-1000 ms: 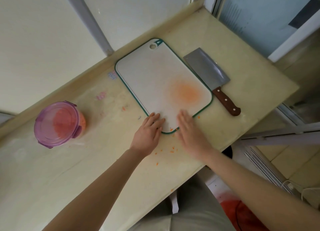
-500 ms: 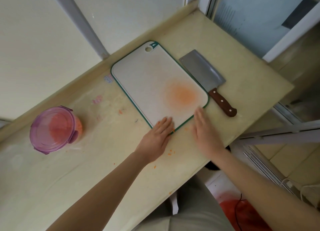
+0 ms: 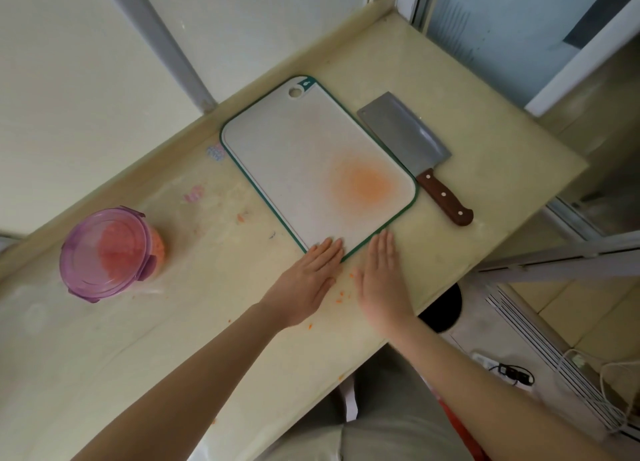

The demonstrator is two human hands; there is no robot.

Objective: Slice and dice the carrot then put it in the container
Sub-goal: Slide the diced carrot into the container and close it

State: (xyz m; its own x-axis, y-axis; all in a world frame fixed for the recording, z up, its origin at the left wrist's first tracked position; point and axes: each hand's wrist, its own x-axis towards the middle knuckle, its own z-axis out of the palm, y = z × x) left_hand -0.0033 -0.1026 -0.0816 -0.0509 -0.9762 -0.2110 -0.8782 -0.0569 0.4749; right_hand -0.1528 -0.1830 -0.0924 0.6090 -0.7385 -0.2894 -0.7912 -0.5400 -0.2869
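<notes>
Well, my left hand (image 3: 308, 280) and right hand (image 3: 381, 280) lie flat, empty, at the board (image 3: 294, 155) corner.
Carrot bits (image 3: 340, 298) there look light, damp; I'd sweep, not pinch.

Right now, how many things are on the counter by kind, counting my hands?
Cutting board: 1
Cleaver: 1
Lidded container: 1
Hands: 2, left hand and right hand
Total: 5

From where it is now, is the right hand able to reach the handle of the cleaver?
Probably yes: the right hand lies flat by the cutting board corner, and only bare counter lies between it and the cleaver handle.
</notes>
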